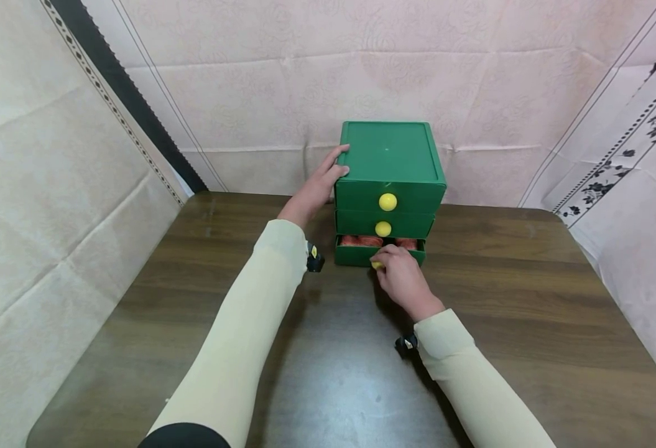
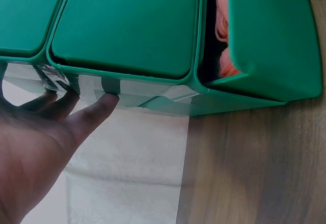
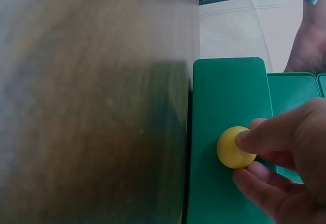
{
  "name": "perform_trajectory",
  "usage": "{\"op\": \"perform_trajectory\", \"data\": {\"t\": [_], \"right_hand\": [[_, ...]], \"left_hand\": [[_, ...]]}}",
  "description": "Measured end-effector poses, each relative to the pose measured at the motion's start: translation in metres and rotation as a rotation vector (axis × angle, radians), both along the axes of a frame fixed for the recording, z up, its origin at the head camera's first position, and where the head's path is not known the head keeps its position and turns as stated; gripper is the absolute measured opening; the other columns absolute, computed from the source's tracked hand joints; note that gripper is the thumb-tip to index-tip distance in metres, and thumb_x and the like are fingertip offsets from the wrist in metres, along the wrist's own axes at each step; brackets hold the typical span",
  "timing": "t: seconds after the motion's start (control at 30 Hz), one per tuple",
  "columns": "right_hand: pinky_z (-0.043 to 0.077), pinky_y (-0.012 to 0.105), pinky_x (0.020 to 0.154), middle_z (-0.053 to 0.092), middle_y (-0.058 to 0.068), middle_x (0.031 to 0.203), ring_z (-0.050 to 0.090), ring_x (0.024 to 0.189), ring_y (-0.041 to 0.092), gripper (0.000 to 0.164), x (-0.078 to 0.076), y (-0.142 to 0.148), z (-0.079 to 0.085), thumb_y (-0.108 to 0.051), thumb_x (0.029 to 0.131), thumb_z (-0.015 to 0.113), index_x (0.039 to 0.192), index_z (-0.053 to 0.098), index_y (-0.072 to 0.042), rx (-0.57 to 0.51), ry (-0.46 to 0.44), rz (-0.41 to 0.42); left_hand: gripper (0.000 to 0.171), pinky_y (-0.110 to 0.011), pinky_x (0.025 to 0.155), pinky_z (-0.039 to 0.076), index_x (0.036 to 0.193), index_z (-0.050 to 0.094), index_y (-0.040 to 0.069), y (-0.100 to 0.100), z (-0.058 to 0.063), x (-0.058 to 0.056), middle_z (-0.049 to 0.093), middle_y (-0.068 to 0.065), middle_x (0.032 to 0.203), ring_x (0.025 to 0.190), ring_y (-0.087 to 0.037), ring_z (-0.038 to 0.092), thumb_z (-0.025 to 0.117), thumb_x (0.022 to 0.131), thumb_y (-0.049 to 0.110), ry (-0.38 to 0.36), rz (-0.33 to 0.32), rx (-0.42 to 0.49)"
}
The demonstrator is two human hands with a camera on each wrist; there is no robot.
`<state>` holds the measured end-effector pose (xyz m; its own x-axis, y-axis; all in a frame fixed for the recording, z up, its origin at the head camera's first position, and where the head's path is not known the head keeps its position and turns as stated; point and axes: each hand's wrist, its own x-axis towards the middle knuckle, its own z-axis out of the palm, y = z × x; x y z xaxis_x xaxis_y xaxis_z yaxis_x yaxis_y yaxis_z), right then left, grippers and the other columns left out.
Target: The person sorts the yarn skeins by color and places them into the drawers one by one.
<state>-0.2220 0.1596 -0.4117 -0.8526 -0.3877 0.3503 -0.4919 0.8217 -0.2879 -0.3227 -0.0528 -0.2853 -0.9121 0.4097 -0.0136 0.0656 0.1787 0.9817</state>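
A green chest of three stacked drawers [image 1: 390, 152] stands at the back of the table. Its bottom drawer [image 1: 352, 256] is partly pulled out, and reddish-pink stringy bundles [image 2: 222, 15] show inside. My right hand [image 1: 403, 277] pinches that drawer's round yellow knob [image 3: 234, 150] between thumb and fingers. On the chest's left side my left hand [image 1: 319, 183] rests, its fingertips touching the side wall with clear tape on it in the left wrist view. The upper two drawers are closed, with yellow knobs [image 1: 387, 201] on their fronts.
The brown wooden table [image 1: 193, 348] spreads around the chest. Behind it hangs a pale patterned cloth [image 1: 305, 93], and more cloth covers the left and right sides. Each wrist carries a small black device [image 1: 314, 257].
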Motion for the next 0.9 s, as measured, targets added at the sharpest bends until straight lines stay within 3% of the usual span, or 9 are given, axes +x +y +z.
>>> {"op": "perform_trajectory", "data": {"t": [0.7,0.8,0.9], "right_hand": [[0.053,0.043,0.089,0.07,0.009,0.106,0.064,0.102,0.028,0.019,-0.016,-0.002,0.001,-0.001,0.086,0.065,0.102,0.074,-0.005,-0.006,0.007,-0.045],[0.053,0.043,0.089,0.07,0.008,0.106,0.064,0.102,0.027,0.018,-0.017,-0.002,0.002,-0.001,0.087,0.065,0.102,0.075,-0.005,-0.013,0.003,-0.049],[0.052,0.042,0.09,0.07,0.008,0.107,0.064,0.103,0.027,0.018,-0.018,-0.003,0.002,-0.002,0.087,0.065,0.102,0.074,-0.006,-0.011,-0.003,-0.052]], "left_hand": [[0.058,-0.052,0.106,0.039,0.154,0.018,0.037,0.001,0.003,0.003,0.011,0.0,0.163,0.144,-0.024,0.027,0.038,0.099,0.033,0.016,0.013,-0.032],[0.058,-0.052,0.106,0.039,0.154,0.018,0.036,0.001,0.002,0.001,0.011,0.0,0.163,0.143,-0.025,0.028,0.037,0.099,0.034,0.013,0.011,-0.031],[0.058,-0.054,0.105,0.039,0.153,0.018,0.038,0.001,-0.005,-0.008,0.01,0.0,0.163,0.143,-0.026,0.028,0.037,0.099,0.035,0.011,0.01,-0.021]]}}
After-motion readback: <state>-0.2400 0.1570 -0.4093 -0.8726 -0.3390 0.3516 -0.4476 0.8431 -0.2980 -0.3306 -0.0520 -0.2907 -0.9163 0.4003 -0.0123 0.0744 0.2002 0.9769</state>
